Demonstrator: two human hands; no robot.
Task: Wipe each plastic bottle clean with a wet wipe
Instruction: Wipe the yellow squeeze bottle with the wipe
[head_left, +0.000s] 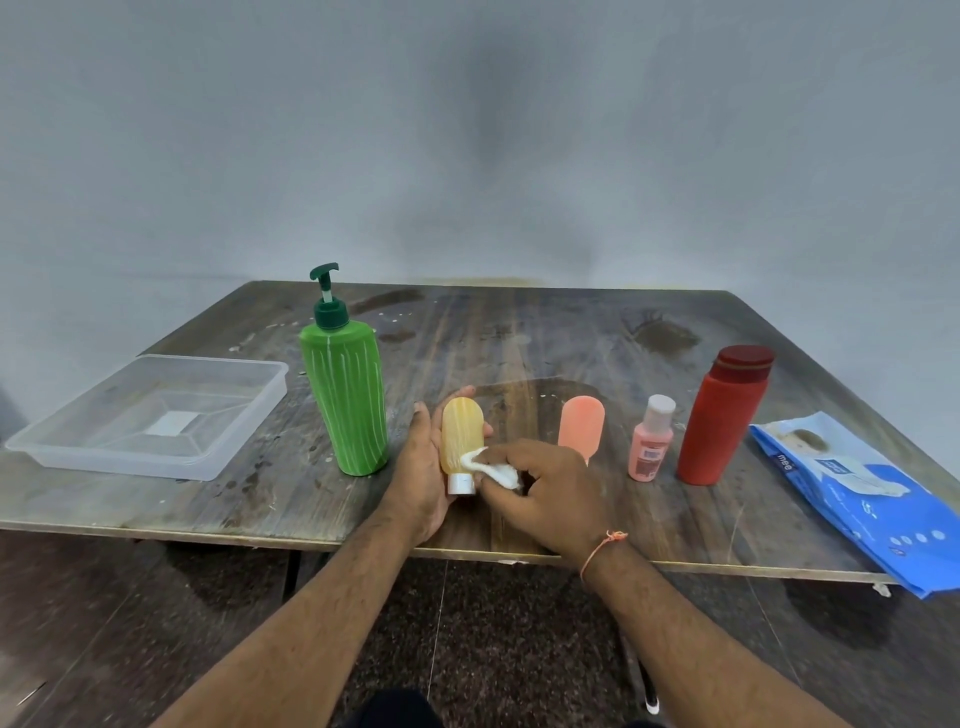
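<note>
Near front edge of table, centre: both hands work on one bottle.
Surface: worn dark wooden table (545, 332), stained and scuffed.
Bottle in hand: small yellow-orange plastic tube bottle (461, 428) w/ white cap (461, 484), cap end toward the person, rounded end pointing away; held just above the table, between green pump bottle and peach tube.
L hand: left hand (418, 467) cradles the tube from its left side, fingers curled round behind it, fingertips showing past its far edge.
R hand: right hand (545, 486) pinches a crumpled white wet wipe (493, 467) and presses it on the tube's lower body, just above the cap. Thin orange thread (602, 548) around the wrist.
Left of hands: tall green plastic pump bottle (345, 397) w/ pale vertical streaks and dark green pump head, upright, just beside the L hand.
Far left: clear rectangular plastic tray (67, 441), nothing visible in it.
Right of hands: peach-pink plastic tube (582, 423), partly hidden behind the R hand; then small pink plastic bottle (649, 441) w/ pale cap, upright; then tall red plastic bottle (719, 421) w/ dark red lid, upright.
Far right: blue-and-white wet-wipe pack (852, 493), lying flat, its near end overhanging the table edge.
</note>
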